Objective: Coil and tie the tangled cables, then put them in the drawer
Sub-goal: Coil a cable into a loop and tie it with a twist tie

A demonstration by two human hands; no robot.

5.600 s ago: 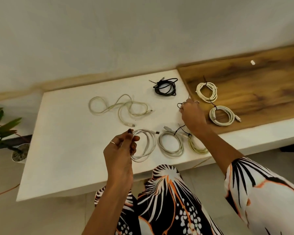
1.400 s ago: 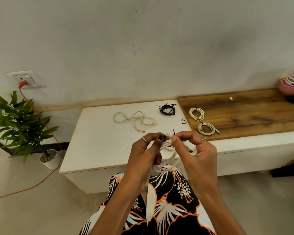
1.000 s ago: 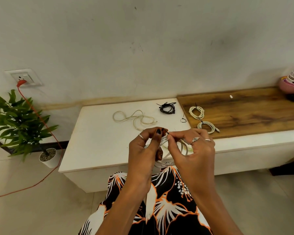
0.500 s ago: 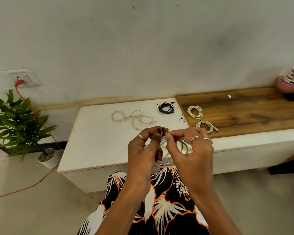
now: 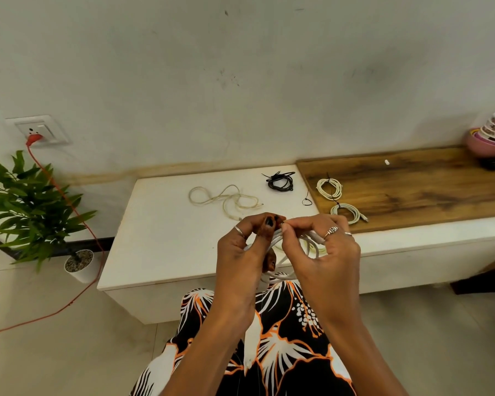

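Held above the near edge of the white table: a white coil, gripped in the left hand and pinched at its top by the right hand, fingertips of both meeting there. Lying loose and uncoiled on the table behind: a cream cable. Near it, a tied black coil and a small black tie. Resting on the wooden board: two tied white coils. Stacked at far right: bowls. Standing at left: a potted plant.
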